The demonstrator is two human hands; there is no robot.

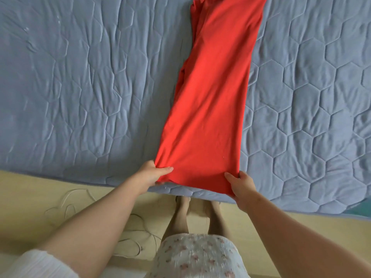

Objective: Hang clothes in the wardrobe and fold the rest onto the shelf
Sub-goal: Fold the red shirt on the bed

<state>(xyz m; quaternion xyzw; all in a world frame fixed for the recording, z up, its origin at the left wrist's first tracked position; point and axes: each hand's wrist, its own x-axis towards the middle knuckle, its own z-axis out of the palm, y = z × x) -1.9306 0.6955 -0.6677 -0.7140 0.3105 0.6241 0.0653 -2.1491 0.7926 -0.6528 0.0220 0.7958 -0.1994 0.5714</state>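
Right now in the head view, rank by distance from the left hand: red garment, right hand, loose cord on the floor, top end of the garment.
1. Red garment: its near-left corner is gripped in the left hand.
2. Right hand: across the hem, on the garment's other near corner.
3. Loose cord: on the floor, left of the left arm.
4. Garment's top end: far up the bed.

Your garment (208,109) is solid red-orange — no print. Quilted cover (80,87) under it: grey-blue, stitched hexagon pattern. Floor (30,197) pale yellow. Your skirt (196,255) looks light with small pinkish florals — blurred, hard to confirm. Sleeve (36,263) white.
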